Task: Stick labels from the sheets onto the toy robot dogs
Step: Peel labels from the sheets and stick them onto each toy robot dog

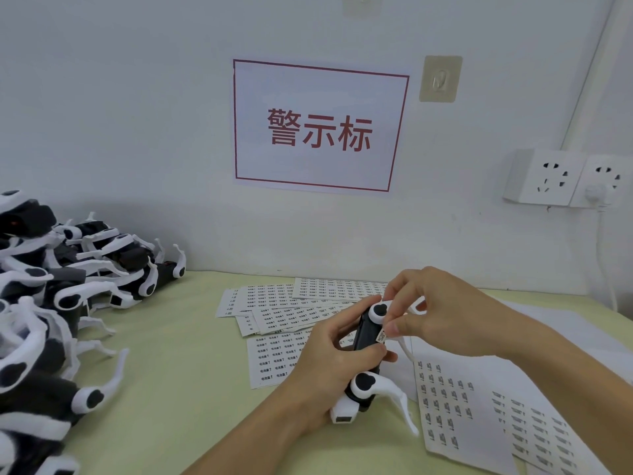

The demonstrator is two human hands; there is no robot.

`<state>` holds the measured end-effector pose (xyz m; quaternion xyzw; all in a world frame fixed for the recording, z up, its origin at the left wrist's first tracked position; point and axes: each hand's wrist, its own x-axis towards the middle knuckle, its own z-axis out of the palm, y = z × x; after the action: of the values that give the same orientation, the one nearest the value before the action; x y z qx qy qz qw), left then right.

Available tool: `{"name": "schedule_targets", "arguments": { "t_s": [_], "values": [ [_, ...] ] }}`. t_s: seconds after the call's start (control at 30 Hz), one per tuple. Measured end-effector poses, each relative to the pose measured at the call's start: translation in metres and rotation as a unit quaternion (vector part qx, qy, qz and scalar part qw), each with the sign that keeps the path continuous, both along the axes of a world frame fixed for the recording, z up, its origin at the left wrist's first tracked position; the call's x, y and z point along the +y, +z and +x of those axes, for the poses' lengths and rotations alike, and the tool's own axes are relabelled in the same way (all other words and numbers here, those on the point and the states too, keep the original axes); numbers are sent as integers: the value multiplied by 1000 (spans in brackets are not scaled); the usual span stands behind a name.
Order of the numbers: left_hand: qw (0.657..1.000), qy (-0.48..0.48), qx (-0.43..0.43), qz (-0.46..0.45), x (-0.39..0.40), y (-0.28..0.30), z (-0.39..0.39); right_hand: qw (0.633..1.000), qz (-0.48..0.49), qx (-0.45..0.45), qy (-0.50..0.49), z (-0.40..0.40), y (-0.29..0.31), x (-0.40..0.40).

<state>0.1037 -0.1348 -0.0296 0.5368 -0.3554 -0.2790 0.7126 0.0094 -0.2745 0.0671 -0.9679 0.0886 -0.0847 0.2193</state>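
The left hand (337, 363) has its fingers curled round the toy robot dog (364, 341), clamped on the black body about midway along; the dog's long axis runs from near the person up and away, head end low by the wrist, rear end high toward the wall; the right hand (442, 317) comes in from the far side, thumb and fingers pinching a small label (381, 336) right at the flank of the body, just beyond the left fingertips; so the label lies touching or all but touching the dog, on the side facing the right hand, and I judge the coming move is a short press inward toward the left grip, the right hand being plainly the nearer one to that spot; whether the label is already stuck down or only held against the plastic I cannot tell, the thumb covers its upper edge; the print on it is too small to read; the dog's far legs are hidden behind the right fingers, and the left palm hides its underside; label sheets (455, 413) lie just below and to the right of the grip, more sheets (274, 313) fan out beyond it; the pile of dogs (51, 303) sits well off to the left, cut by the frame edge.
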Motion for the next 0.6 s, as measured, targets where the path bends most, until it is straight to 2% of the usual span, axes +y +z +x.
{"name": "schedule_targets", "arguments": {
  "t_s": [0.6],
  "values": [
    [1000, -4, 1, -14, 2, 3, -2, 999, -13, -29, -11, 1, -3, 4]
  ]
}}
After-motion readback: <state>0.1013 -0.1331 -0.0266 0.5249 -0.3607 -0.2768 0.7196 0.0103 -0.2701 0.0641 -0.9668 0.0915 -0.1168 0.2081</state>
